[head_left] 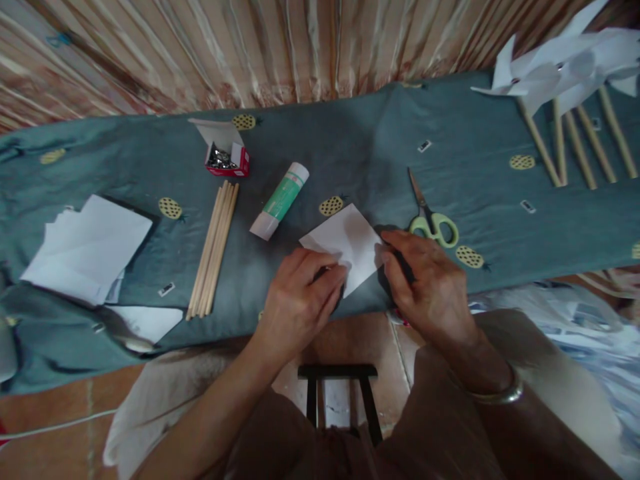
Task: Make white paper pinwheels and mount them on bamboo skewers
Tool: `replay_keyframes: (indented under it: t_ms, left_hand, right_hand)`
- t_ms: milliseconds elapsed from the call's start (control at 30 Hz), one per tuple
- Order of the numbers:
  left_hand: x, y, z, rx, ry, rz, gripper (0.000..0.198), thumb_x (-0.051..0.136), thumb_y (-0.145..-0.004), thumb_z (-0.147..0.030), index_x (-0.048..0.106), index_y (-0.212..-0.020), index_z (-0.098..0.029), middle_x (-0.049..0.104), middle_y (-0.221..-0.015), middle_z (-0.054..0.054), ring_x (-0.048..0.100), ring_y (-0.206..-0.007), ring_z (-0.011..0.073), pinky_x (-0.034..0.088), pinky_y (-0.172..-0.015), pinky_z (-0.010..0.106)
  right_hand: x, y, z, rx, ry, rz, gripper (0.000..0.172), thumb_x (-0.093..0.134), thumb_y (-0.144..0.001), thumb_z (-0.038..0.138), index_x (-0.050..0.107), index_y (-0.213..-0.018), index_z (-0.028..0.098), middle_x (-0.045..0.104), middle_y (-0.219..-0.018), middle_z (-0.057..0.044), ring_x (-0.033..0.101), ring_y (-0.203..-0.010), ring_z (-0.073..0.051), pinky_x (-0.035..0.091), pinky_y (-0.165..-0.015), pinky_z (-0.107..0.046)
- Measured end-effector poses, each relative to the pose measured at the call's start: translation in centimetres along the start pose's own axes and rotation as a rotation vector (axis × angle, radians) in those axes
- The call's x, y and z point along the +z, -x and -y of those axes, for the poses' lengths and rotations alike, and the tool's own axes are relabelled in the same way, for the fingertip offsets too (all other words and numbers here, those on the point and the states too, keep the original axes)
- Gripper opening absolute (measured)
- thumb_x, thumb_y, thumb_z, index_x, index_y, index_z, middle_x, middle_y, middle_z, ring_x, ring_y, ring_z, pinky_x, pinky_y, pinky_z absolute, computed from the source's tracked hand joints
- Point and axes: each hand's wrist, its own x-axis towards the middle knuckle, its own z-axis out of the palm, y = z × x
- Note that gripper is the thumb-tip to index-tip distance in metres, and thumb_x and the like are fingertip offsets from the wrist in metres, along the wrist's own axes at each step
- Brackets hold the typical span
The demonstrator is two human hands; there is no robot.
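A square sheet of white paper [355, 237] lies on the cloth in front of me, turned so one corner points away. My left hand [300, 300] is closed at its lower left edge, thumb and fingers pinched on the paper and hiding that corner. At the right corner, the thumb and index finger of my right hand [430, 283] pinch the paper. Just beyond my right hand rest scissors [433, 227] with green handles. A green and white glue stick [281, 200] lies to the paper's upper left.
Several wooden sticks [213, 250] lie left of the glue, below an open red box [235, 163] of small metal pieces. Stacked white paper [90, 250] is at far left. Finished paper pinwheels [565, 67] on sticks lie at upper right. A dark stool [337, 372] stands below the table edge.
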Motion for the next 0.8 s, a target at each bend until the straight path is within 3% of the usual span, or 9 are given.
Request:
replay_keyframes:
  t_ms: [267, 467, 567, 667, 800]
  left_hand:
    - [1.5, -0.3, -1.0, 0.074, -0.104, 0.018, 0.012, 0.062, -0.088, -0.023, 0.066, -0.096, -0.015, 0.069, -0.091, 0.006, 0.058, -0.085, 0.0209, 0.047, -0.072, 0.036]
    - [1.1, 0.0, -0.1, -0.025, 0.082, -0.071, 0.012, 0.061, -0.089, -0.018, 0.064, -0.1, -0.017, 0.065, -0.094, 0.005, 0.06, -0.088, 0.0166, 0.053, -0.076, 0.031]
    - [0.6, 0.1, 0.5, -0.125, 0.077, -0.096, 0.019, 0.06, -0.089, -0.017, 0.062, -0.107, -0.02, 0.064, -0.106, 0.006, 0.061, -0.098, 0.0169, 0.054, -0.084, 0.032]
    - [0.3, 0.1, 1.3, -0.186, 0.065, -0.073, 0.02, 0.061, -0.088, -0.017, 0.063, -0.108, -0.021, 0.062, -0.117, 0.008, 0.06, -0.107, 0.0194, 0.053, -0.092, 0.037]
    - [0.1, -0.3, 2.0, -0.196, 0.089, -0.028, 0.012, 0.061, -0.088, -0.02, 0.069, -0.097, -0.02, 0.066, -0.108, 0.007, 0.06, -0.103, 0.0211, 0.052, -0.09, 0.041]
  right_hand:
    - [0.2, 0.3, 0.2, -0.021, 0.004, -0.004, 0.028, 0.05, -0.093, 0.022, 0.065, -0.114, 0.01, 0.072, -0.109, -0.015, 0.067, -0.102, -0.027, 0.053, -0.091, -0.043]
    - [0.0, 0.4, 0.2, 0.007, -0.018, 0.014, 0.028, 0.049, -0.094, 0.023, 0.065, -0.114, 0.01, 0.072, -0.11, -0.015, 0.067, -0.103, -0.027, 0.052, -0.093, -0.044]
    - [-0.1, 0.4, 0.2, 0.02, -0.028, 0.016, 0.028, 0.049, -0.094, 0.024, 0.065, -0.113, 0.012, 0.072, -0.11, -0.014, 0.066, -0.104, -0.027, 0.052, -0.093, -0.044]
    - [-0.2, 0.3, 0.2, 0.03, -0.033, 0.021, 0.028, 0.047, -0.094, 0.025, 0.064, -0.114, 0.015, 0.072, -0.11, -0.013, 0.066, -0.104, -0.027, 0.053, -0.092, -0.045]
    - [-0.2, 0.3, 0.1, 0.026, -0.04, 0.029, 0.028, 0.047, -0.095, 0.026, 0.064, -0.115, 0.018, 0.072, -0.11, -0.011, 0.067, -0.104, -0.027, 0.053, -0.092, -0.046]
